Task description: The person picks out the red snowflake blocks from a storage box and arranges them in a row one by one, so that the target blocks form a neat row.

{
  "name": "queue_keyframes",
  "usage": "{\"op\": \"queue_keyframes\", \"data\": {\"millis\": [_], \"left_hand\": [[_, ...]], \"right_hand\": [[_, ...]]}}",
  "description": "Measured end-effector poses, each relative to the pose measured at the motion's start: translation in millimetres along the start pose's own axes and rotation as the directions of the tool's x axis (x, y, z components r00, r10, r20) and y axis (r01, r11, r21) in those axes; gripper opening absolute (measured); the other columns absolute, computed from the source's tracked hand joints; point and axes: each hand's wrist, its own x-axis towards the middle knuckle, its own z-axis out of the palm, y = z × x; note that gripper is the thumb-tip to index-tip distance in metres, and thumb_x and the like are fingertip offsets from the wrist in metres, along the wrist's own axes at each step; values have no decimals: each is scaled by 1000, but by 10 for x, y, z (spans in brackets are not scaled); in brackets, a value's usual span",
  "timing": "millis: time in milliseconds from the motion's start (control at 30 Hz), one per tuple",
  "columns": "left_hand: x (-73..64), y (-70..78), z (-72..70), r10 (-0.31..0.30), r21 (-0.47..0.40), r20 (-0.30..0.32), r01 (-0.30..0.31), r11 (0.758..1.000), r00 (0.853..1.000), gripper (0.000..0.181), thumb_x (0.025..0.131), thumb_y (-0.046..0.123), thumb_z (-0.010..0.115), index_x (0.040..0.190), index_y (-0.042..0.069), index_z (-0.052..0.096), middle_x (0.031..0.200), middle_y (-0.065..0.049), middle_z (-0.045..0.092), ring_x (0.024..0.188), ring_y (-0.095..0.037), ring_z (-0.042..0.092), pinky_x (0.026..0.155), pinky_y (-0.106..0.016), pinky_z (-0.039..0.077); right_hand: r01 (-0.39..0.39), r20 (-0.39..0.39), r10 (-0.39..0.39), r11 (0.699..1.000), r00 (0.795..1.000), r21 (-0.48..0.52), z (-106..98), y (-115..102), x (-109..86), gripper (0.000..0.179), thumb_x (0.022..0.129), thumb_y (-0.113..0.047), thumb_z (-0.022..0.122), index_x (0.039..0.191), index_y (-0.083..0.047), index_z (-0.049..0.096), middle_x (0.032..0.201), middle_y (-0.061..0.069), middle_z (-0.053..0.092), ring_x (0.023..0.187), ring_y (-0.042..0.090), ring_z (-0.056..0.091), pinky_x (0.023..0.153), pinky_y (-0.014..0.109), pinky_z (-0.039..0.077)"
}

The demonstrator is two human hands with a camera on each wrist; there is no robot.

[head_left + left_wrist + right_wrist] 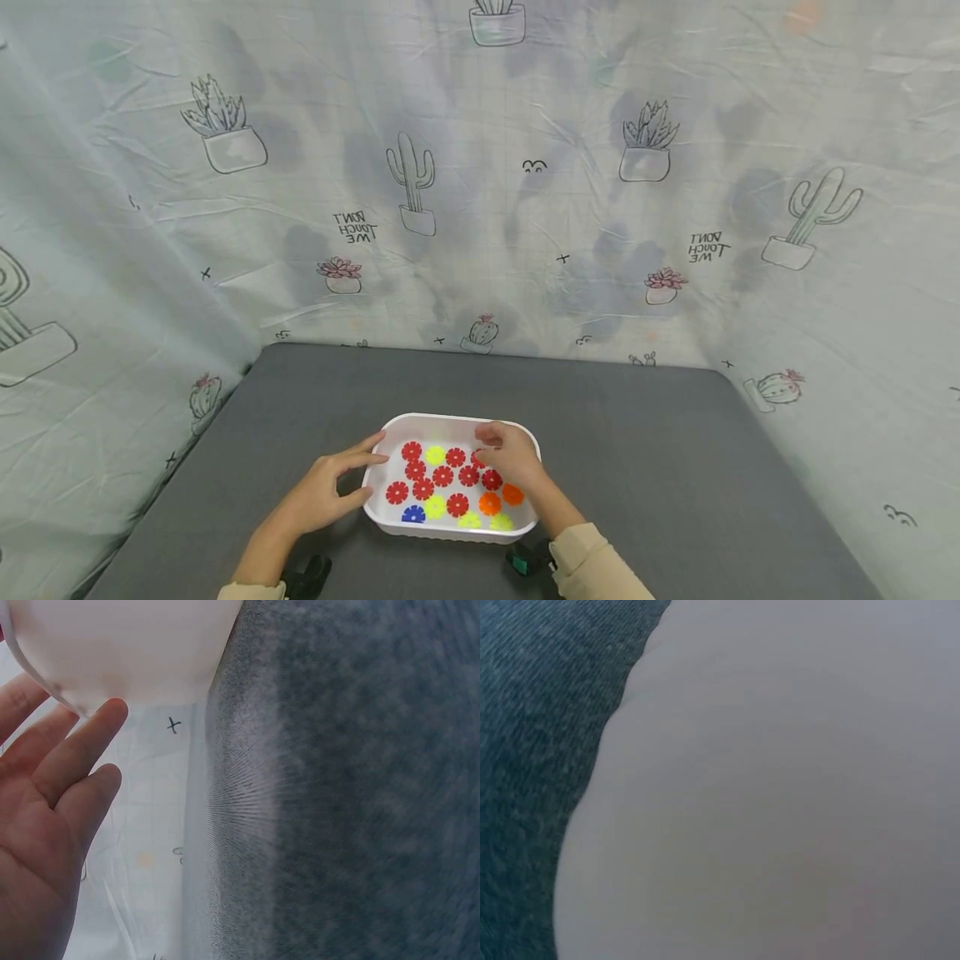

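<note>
A white plastic tray [450, 534] holds several notched, flower-shaped discs: mostly red [397, 492], with yellow [434, 507], orange [490, 503] and one blue disc [413, 514]. My left hand [327, 493] is at the tray's left end, its fingers spread and reaching to the rim. In the left wrist view, the fingertips of the left hand [56, 787] lie against the tray wall [142, 645]. Over the tray's right side is my right hand [513, 452], thumb and fingers bent but apart, above a red disc. Only the tray's outer wall [765, 780] fills the right wrist view.
The tray stands on a grey cloth-covered table [637, 467]. Pale curtains [480, 192] printed with cacti close in the back and both sides. Dark straps [307, 577] sit at the wrists, below pale sleeves [596, 562].
</note>
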Motion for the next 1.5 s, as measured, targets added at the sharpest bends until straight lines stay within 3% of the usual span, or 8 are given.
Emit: {"op": "queue_keyframes", "data": {"millis": [267,700,1033,1500], "left_hand": [[12,-8,0,2,1,-3,-2,1000,1000,38,79,14,71,116,13,68,143,-4,49,127,-30,50,94,-57,46],[-3,-28,3,0,6,3,0,1000,1000,38,78,12,71,116,14,68,142,-4,50,126,-31,51,94,-56,47],[-3,-23,-8,0,-1,-10,0,1000,1000,39,77,13,72,115,13,68,142,-4,50,126,-31,52,93,-57,47],[-7,-12,13,5,-1,-6,-5,1000,1000,38,77,11,72,115,13,68,142,-5,50,126,-31,52,94,-57,46]], "right_hand": [[31,7,-31,994,1000,-107,10,10,44,26,80,-1,71,105,-3,68,104,11,70,96,26,65,86,40,55],[-3,-17,-1,970,1000,-243,83,29,38,29,75,-1,76,103,-8,70,97,6,69,84,18,60,83,36,56],[75,-22,-89,924,996,-374,158,24,31,27,77,0,73,103,-6,68,96,6,68,79,16,57,81,34,56],[45,-48,-69,920,996,-389,262,12,-3,28,76,3,73,101,-4,62,93,6,62,80,16,55,80,31,56]]}}
